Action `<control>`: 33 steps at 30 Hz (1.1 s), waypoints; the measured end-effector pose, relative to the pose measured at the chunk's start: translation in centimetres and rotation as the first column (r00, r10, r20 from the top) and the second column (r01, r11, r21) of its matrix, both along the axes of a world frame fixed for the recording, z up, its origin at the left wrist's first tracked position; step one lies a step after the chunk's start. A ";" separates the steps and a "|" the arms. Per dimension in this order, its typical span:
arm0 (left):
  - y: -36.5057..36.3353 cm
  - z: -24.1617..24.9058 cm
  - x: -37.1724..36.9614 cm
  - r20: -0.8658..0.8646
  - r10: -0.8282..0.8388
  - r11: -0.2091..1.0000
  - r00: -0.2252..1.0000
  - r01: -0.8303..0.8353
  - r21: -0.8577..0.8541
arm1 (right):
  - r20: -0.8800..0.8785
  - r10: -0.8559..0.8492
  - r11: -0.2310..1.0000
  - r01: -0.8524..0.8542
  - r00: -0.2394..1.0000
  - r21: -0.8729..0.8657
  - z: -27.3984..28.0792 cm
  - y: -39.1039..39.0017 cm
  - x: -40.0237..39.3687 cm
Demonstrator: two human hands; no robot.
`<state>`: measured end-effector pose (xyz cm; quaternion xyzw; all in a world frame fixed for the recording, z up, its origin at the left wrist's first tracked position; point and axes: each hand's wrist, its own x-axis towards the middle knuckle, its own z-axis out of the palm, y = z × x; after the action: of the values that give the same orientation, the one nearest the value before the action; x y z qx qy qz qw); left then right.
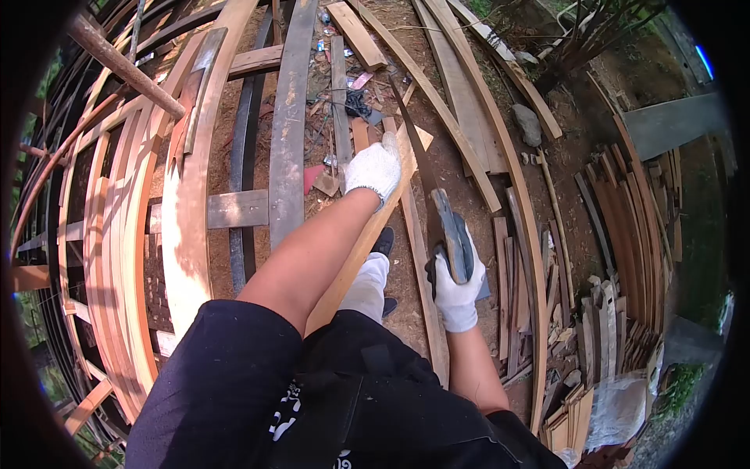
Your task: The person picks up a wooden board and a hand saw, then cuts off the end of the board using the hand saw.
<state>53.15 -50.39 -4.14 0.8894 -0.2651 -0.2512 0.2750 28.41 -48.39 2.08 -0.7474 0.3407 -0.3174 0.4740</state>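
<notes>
A white work glove covers my left hand [373, 173], closed around the edge of a light wooden plank [351, 262] near its far end. The plank slants from beside my lap up toward the middle of the view. In my right hand [458, 293], also gloved, is the worn grey handle of a handsaw [451, 234]. Its long, dark blade points forward and overlaps the plank just to the right of my left hand. Part of the plank is hidden under my left forearm.
Long boards [293, 125] lie on a rack to my left, beside a rusty pole [129, 66]. More planks [469, 94] rest on the dirt ahead and right. A rock [527, 125] and stacked wood strips [625, 227] are farther right. Scraps and litter cover the ground ahead.
</notes>
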 end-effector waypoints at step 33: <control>0.3 2.2 -0.4 -0.006 -0.018 1.000 1.000 0.018 0.023 | 0.066 -0.007 0.971 0.022 0.998 -0.237 -3.0 -4.0 6.8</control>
<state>52.76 -50.04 -1.89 0.8894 -0.2693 -0.2592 0.2631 35.26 -52.39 -0.90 -0.7855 0.2901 -0.3833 0.3898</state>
